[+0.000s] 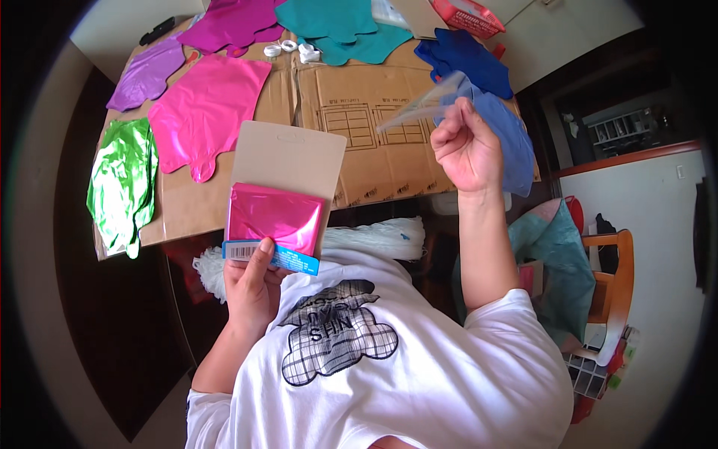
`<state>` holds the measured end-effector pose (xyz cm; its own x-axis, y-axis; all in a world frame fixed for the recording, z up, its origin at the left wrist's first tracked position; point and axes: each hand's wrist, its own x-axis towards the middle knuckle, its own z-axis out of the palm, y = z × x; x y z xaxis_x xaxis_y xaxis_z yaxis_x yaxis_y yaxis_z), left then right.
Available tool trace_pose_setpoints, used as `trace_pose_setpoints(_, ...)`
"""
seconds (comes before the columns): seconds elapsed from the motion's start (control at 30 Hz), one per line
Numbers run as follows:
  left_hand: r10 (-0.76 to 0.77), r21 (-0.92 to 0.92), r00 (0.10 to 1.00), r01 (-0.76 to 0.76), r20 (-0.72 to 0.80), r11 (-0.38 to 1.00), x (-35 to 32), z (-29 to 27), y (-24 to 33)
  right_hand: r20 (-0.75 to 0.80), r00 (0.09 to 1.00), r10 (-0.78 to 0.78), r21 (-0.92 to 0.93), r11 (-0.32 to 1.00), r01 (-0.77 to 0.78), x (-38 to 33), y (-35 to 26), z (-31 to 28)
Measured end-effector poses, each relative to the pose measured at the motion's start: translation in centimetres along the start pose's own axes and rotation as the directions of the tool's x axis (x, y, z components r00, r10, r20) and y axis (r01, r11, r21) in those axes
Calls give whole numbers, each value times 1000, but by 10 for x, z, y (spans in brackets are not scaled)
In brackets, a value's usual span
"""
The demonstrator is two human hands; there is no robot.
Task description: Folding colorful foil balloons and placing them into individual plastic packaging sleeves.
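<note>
My left hand [254, 284] is closed on the lower edge of a beige backing card [292, 153] with a hang hole. On that card lies a folded shiny pink foil balloon [277, 217], with a blue label strip [295, 259] and barcode below it. My right hand [467, 146] is raised over the right side of the table, fingers pinched on a clear plastic sleeve [413, 112]. The sleeve stretches out to the left of the fingers, thin and see-through. Beyond the card lies a flat pink foil balloon [209, 108].
Cardboard [329, 112] covers the table. Flat foil balloons lie round it: green [123, 183], purple [149, 71], teal [344, 34], dark blue [471, 63], light blue [512, 142]. White tape rolls [288, 46] and a red basket [471, 19] are at the back. White string [374, 236] hangs near my lap; a chair [624, 277] stands right.
</note>
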<state>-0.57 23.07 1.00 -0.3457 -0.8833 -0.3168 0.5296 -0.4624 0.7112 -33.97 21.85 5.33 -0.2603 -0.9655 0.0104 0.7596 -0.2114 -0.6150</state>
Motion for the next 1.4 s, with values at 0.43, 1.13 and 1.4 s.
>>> trace_pose_setpoints(0.43, -55, 23, 997, 56, -56, 998, -17, 1, -15, -221, 953, -207, -916, 380, -130, -11, 48, -5)
trace_pose_setpoints(1.13, -214, 353, 967, 154, 138, 923, 5, 20, -86, -157, 960, -231, -753, 657, 35, -146, 142, -1)
trace_pose_setpoints(1.4, 23, 611, 882, -344, 470, 712, 29, 55, -29, -324, 943, 75, -365, 910, -197, -140, 66, -35)
